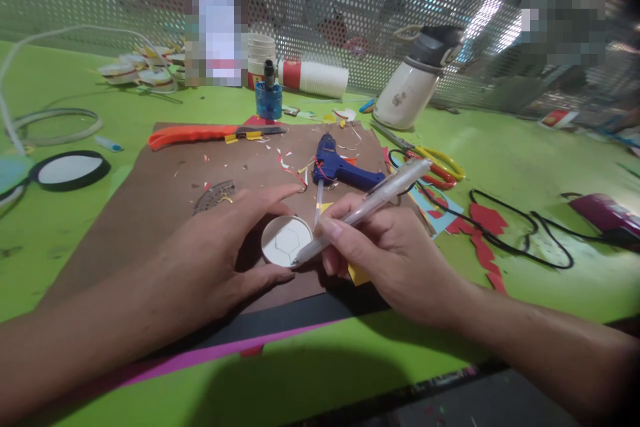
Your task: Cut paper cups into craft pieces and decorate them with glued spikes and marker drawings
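Observation:
A white round disc with a raised rim, like the base of a paper cup (275, 230), has dark lines drawn on it in a hexagon pattern. My left hand (220, 250) steadies it, thumb at the near edge and fingers curved round the far side. In my right hand (373, 240) is a translucent pen (383, 193), its tip at the disc's near right edge. Just beyond lies a blue hot glue gun (350, 172). A clear protractor (213, 197) rests past my left hand, partly covered by it.
An orange utility knife (195, 136) and paper scraps lie on a brown sheet (125, 213). Scissors (440, 163), a black cord (540, 250) and red paper pieces (487, 219) are at right. Behind stand a bottle (407, 90), stacked paper cups (315, 79) and a blue pot (269, 103).

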The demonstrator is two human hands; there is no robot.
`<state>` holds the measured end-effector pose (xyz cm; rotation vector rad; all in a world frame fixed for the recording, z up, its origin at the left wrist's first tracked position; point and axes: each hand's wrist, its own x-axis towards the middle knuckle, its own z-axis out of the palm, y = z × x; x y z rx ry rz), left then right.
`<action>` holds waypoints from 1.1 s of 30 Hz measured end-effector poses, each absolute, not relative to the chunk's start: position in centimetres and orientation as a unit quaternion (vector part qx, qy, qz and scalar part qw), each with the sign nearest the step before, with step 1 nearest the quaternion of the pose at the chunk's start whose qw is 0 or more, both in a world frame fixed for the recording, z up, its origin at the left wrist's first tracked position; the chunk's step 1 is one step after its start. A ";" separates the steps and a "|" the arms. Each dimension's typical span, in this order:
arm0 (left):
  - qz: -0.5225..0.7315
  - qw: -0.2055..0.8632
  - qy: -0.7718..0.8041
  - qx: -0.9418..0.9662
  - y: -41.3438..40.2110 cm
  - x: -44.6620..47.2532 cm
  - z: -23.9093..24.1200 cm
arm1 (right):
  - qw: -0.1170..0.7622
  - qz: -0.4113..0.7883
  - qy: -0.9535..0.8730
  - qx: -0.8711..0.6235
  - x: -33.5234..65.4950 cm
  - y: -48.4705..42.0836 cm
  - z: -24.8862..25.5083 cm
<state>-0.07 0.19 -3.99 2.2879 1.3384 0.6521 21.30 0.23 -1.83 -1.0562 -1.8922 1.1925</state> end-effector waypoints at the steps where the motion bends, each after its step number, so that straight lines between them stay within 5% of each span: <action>1: 0.235 0.204 0.479 0.821 0.2 -0.1 -4.0 | 0.325 0.456 -0.722 -0.406 21.3 0.2 -1.8; 33: 0.238 0.198 0.466 0.829 0.3 -0.2 -4.1 | 0.333 0.463 -0.714 -0.406 21.2 0.2 -1.9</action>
